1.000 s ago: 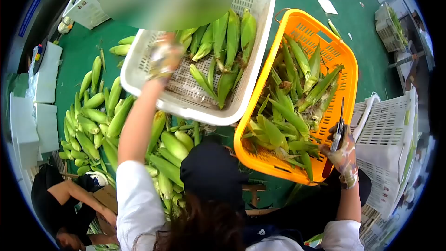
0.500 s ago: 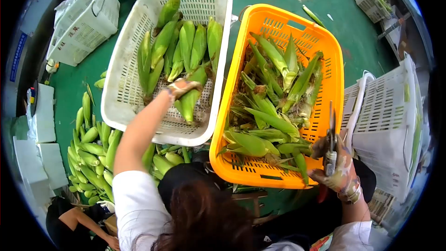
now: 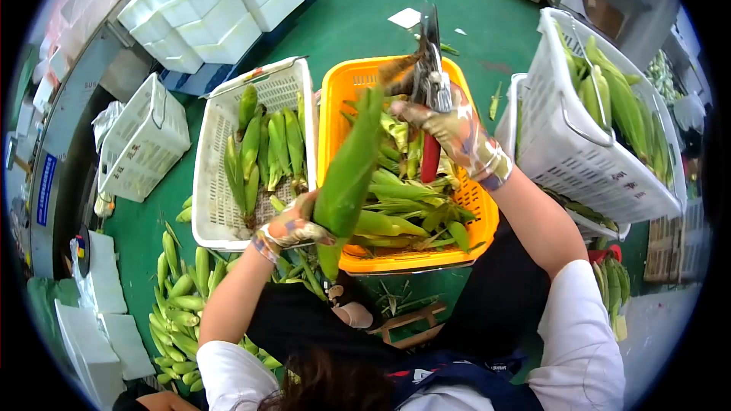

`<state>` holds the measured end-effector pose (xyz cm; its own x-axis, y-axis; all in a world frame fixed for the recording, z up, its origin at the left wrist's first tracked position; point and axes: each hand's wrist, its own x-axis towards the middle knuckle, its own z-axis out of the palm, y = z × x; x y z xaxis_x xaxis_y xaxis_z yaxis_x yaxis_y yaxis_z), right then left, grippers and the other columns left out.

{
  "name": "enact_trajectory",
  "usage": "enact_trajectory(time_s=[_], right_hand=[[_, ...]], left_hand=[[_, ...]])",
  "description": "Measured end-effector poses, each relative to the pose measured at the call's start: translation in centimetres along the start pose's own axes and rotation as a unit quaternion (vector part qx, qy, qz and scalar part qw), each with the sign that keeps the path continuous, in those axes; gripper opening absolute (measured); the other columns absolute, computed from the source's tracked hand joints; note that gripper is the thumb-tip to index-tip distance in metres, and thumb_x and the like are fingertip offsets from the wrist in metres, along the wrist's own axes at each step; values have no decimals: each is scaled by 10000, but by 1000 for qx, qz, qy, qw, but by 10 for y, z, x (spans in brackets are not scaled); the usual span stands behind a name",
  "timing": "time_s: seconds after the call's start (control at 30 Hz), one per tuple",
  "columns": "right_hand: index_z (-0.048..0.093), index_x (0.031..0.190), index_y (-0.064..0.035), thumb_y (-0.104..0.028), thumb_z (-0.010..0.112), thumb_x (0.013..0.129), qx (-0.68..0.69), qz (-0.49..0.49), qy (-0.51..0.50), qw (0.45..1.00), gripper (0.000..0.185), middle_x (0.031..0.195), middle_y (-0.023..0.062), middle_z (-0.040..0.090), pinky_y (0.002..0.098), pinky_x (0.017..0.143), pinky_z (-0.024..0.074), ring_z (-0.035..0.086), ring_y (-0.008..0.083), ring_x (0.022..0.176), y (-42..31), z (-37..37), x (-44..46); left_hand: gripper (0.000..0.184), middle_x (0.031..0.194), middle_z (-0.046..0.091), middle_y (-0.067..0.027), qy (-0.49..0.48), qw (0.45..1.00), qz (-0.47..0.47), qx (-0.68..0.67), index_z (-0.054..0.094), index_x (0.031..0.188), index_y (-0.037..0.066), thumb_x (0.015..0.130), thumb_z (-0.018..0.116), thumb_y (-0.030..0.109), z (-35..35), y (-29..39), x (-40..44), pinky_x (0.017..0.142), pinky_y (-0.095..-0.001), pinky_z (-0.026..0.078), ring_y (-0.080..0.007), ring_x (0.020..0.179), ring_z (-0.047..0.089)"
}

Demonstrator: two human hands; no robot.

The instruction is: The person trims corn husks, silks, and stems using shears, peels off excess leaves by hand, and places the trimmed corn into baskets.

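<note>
My left hand (image 3: 293, 222), in a patterned glove, is wrapped around the lower part of a green-husked ear of corn (image 3: 346, 183). The ear stands tilted up over the left side of the orange basket (image 3: 483, 230), its brown silk near the top end. My right hand (image 3: 461, 135), gloved alike, grips pruning shears (image 3: 434, 80) with a red handle, blades pointing up beside the ear's top. Whether the blades touch the ear I cannot tell. Husk trimmings and leaves (image 3: 403, 202) fill much of the orange basket.
A white basket (image 3: 228, 244) at left holds several ears of corn (image 3: 278, 144). More ears (image 3: 179, 316) lie piled on the floor at lower left. Stacked white crates (image 3: 601, 160) with corn stand close on the right. White foam boxes (image 3: 221, 7) are stacked behind.
My left hand has lifted an ear of corn out of the white basket and over to the orange one. My right hand has risen with the shears towards the ear's top. The view has shifted.
</note>
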<state>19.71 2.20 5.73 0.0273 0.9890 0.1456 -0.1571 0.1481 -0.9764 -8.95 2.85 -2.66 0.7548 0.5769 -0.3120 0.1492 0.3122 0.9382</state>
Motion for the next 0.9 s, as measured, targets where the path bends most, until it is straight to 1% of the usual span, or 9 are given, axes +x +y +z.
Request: enact_trajectory(time_s=[0.07, 0.1, 0.33, 0.43, 0.5, 0.6, 0.7, 0.77, 0.9], right_hand=[[540, 1058, -38, -33, 697, 736, 158, -55, -71, 983, 358, 933, 45, 622, 245, 700, 491, 594, 137, 796, -15, -4, -5], [567, 1010, -42, -60, 704, 731, -156, -86, -8, 984, 311, 883, 24, 621, 265, 717, 490, 586, 129, 788, -29, -9, -17], [573, 961, -12, -133, 735, 713, -219, -63, 53, 972, 320, 785, 38, 633, 271, 656, 474, 572, 105, 699, -26, -27, -36], [560, 936, -11, -141, 716, 711, -327, -158, 43, 931, 303, 757, 55, 626, 281, 631, 469, 566, 113, 674, -17, -29, -34], [546, 926, -12, -144, 690, 712, -345, -160, 43, 924, 290, 737, 93, 617, 302, 617, 463, 588, 180, 655, -10, -28, -34], [532, 947, -5, -141, 655, 706, -406, -209, 13, 890, 303, 769, 142, 604, 346, 618, 462, 589, 330, 703, -8, -33, -34], [529, 952, -6, -137, 646, 702, -415, -245, 1, 876, 306, 797, 141, 601, 349, 633, 461, 586, 327, 721, -9, -31, -36], [528, 969, -14, -133, 650, 694, -443, -242, -1, 863, 324, 820, 140, 599, 346, 644, 461, 580, 318, 727, -3, -31, -32], [538, 897, -19, -151, 670, 664, -360, -185, 56, 912, 299, 742, 118, 600, 335, 630, 468, 579, 254, 665, 9, -33, -23]], left_hand=[[937, 1241, 456, -126, -48, 998, 31, -26, 263, 1353, -11, 599, 802, 128, 18, -12, 17, 776, -351, 532, -208, 1054, 528], [964, 1247, 453, -125, -37, 997, 24, -64, 236, 1360, -19, 614, 807, 199, 28, -14, 20, 787, -342, 521, -198, 1055, 521], [709, 1191, 486, -178, 132, 959, 219, 126, 304, 1290, -40, 741, 700, 169, 70, 16, 68, 936, -349, 390, -251, 1086, 502], [534, 1088, 524, -211, 192, 865, 368, 284, 378, 1214, -48, 782, 645, 119, 78, 41, 87, 858, -387, 442, -318, 1001, 550], [488, 1042, 537, -165, 258, 719, 434, 477, 391, 1200, -20, 768, 618, 3, 89, 51, 88, 819, -312, 451, -273, 912, 572], [523, 1069, 526, -171, 235, 731, 426, 478, 363, 1215, -4, 753, 606, -26, 86, 48, 99, 799, -319, 455, -288, 929, 567], [457, 1075, 521, -157, 203, 692, 458, 519, 400, 1185, -12, 764, 577, -36, 87, 49, 109, 781, -316, 452, -263, 905, 568], [310, 989, 538, -135, 168, 807, 357, 439, 474, 1093, -25, 796, 560, 0, 91, 54, 118, 767, -306, 449, -233, 840, 562], [123, 753, 532, -69, 208, 815, 375, 390, 573, 876, -35, 805, 563, 66, 97, 54, 125, 604, -305, 429, -194, 675, 531]])
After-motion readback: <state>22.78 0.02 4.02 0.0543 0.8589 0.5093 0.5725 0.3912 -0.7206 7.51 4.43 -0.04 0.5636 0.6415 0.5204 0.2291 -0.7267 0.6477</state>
